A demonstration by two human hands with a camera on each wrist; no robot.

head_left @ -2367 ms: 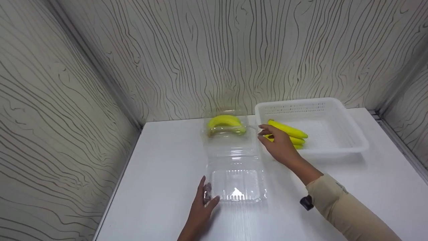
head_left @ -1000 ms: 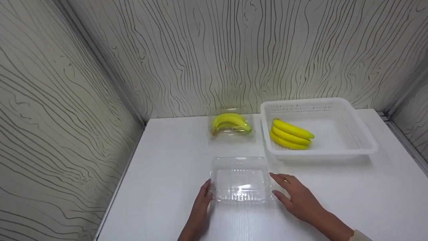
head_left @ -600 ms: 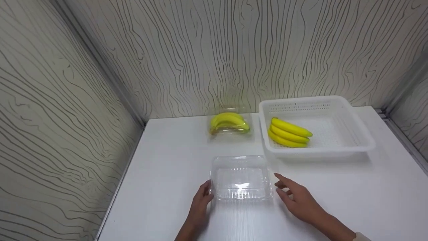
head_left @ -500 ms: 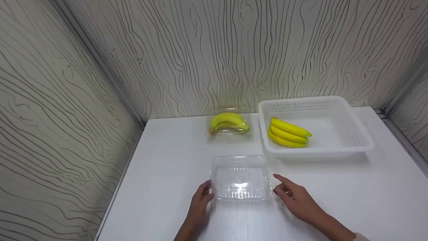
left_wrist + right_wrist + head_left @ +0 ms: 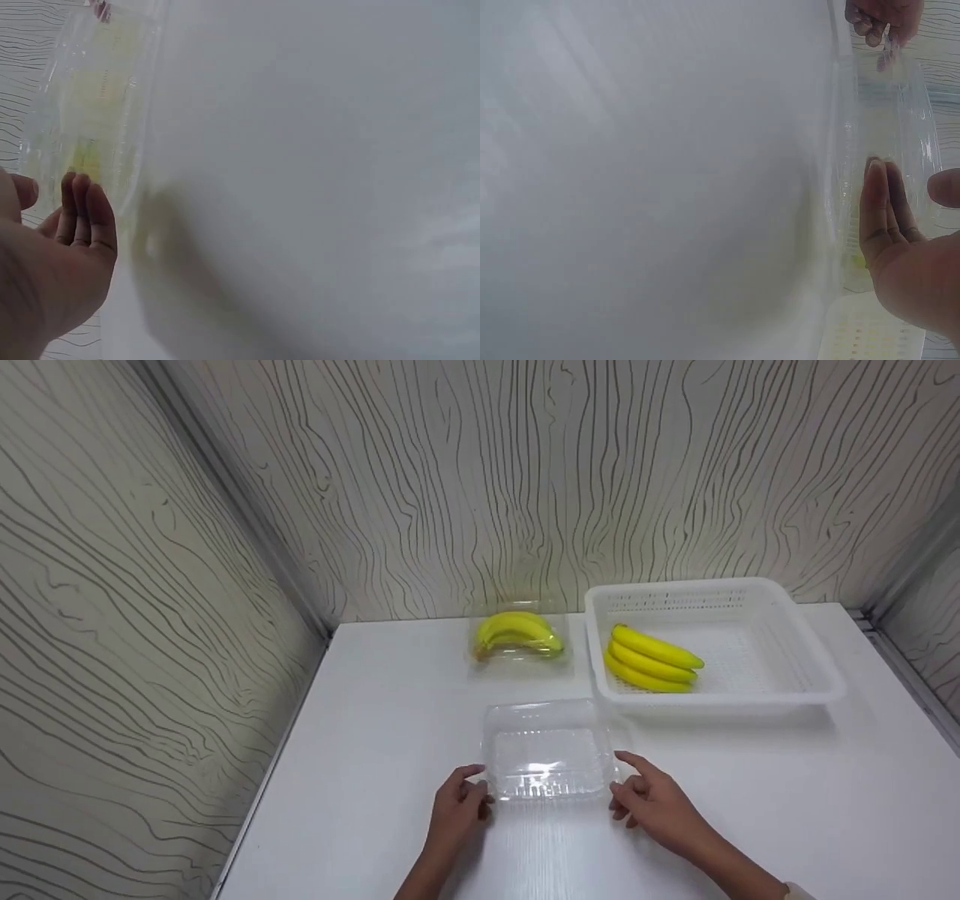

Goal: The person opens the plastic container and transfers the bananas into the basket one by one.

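Note:
A clear plastic clamshell box [image 5: 551,750] lies between my hands in the head view, its lid down, and no fruit shows inside. My left hand [image 5: 456,810] pinches its left side near the front corner, the forefinger stretched along the edge. On the right side, my right hand [image 5: 660,810] holds the box between thumb and curled fingers, the forefinger pointing along its edge. In the left wrist view the left hand's fingers [image 5: 88,210] lie against the box [image 5: 97,97]. The right wrist view shows the right hand's fingers [image 5: 885,202] against the box.
Behind the box, a second clear clamshell [image 5: 551,667] holds bananas [image 5: 517,628] against the patterned wall. At the back right, a white plastic basket [image 5: 814,675] holds a bunch of yellow bananas [image 5: 652,656]. The white table [image 5: 360,750] ends at grey metal rails.
The raised lid, held by my right hand at first, has folded down. My right hand has come to the box's right side. Both hands now grip the box, which has shifted slightly away.

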